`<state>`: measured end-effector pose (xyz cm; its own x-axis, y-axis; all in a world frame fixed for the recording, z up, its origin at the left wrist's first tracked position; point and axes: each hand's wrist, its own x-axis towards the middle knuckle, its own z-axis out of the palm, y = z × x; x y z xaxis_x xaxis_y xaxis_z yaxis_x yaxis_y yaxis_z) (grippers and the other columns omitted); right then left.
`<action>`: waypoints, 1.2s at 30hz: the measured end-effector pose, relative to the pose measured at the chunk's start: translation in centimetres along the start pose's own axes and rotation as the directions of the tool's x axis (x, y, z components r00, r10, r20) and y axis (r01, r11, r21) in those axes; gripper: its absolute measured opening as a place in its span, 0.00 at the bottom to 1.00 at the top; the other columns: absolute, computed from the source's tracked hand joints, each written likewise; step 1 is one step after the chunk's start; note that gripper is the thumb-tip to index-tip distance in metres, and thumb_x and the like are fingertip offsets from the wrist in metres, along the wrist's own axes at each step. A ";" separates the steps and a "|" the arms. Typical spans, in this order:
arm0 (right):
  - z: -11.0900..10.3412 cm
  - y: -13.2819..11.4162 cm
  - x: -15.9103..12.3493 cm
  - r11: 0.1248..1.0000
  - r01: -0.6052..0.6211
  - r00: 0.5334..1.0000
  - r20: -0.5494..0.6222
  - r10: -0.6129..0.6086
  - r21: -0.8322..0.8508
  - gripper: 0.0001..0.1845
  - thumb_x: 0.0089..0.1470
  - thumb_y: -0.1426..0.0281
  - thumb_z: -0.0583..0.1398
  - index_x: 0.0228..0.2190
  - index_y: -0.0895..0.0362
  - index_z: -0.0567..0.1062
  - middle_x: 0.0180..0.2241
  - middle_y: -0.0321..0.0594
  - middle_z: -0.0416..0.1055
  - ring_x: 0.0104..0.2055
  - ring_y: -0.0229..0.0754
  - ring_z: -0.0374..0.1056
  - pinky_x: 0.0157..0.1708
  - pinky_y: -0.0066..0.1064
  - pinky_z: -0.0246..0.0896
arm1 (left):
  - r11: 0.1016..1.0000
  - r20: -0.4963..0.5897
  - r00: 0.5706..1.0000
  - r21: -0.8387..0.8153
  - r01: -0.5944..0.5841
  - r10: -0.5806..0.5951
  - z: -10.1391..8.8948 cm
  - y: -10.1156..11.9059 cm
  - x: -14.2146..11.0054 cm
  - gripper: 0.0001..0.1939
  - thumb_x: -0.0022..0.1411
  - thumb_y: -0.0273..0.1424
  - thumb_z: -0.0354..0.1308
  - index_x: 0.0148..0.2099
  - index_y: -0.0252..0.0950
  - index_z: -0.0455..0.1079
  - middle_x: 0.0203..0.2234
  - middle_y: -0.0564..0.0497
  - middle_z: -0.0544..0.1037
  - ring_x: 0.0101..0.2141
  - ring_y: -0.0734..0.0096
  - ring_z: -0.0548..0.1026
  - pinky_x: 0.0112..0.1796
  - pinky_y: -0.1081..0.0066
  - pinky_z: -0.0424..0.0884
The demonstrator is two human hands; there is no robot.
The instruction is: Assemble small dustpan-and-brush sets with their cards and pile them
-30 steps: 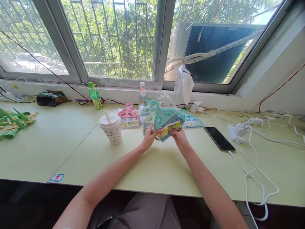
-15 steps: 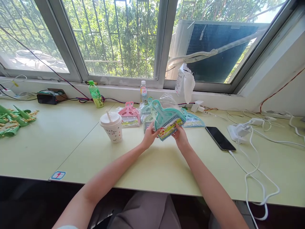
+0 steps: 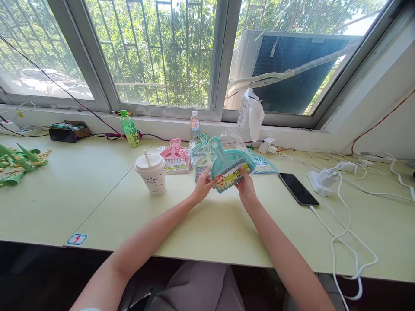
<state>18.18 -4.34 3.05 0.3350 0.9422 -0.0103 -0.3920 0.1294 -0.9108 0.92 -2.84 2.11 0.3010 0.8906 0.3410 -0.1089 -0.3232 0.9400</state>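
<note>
Teal dustpan set (image 3: 225,160), one: tilted, right of cup (image 3: 154,178). My left hand (image 3: 202,188), right hand (image 3: 247,190): both gripping it. Step, I judge: two-handed holding; next move calls for even grip.

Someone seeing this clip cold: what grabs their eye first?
Probably the teal dustpan-and-brush set with its yellow label, held up in the left hand and right hand at mid-picture. Next might come the white lidded cup with a straw, standing left of the hands, and the black phone lying to their right, plugged into a white cable.
</note>
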 end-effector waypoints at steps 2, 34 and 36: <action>-0.1 -0.2 0.0 0.999 0.014 1.000 0.007 -0.014 -0.028 0.27 0.45 0.48 0.61 0.43 0.51 0.72 0.48 0.41 0.73 0.49 0.48 0.70 0.38 0.33 0.70 | 1.000 -0.009 1.000 -0.006 -0.003 0.003 0.0 0.0 0.0 0.36 0.56 0.42 0.60 0.63 0.38 0.56 0.33 0.50 0.77 0.27 0.73 0.73 0.23 0.76 0.69; 1.5 0.3 -1.3 0.960 -0.082 0.994 0.087 0.061 0.268 0.16 0.37 0.73 0.70 0.34 0.56 0.77 0.38 0.39 0.78 0.43 0.45 0.73 0.43 0.35 0.73 | 0.744 0.195 0.886 -0.484 0.461 -0.421 -1.3 1.6 0.7 0.24 0.58 0.43 0.58 0.53 0.35 0.69 0.44 0.43 0.78 0.47 0.54 0.75 0.45 0.59 0.72; 1.3 -0.1 -1.2 0.964 -0.095 0.990 0.123 0.066 0.249 0.17 0.37 0.73 0.70 0.34 0.56 0.77 0.38 0.40 0.78 0.43 0.45 0.74 0.42 0.35 0.73 | 0.798 0.165 0.922 -0.462 0.386 -0.350 -1.9 2.3 0.9 0.25 0.59 0.44 0.56 0.55 0.37 0.68 0.47 0.43 0.77 0.50 0.53 0.73 0.48 0.56 0.70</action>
<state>16.68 -5.06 3.71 0.2004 0.9795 -0.0192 -0.6231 0.1123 -0.7741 -0.85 -2.18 4.59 0.4724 0.8813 -0.0145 -0.4087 0.2336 0.8822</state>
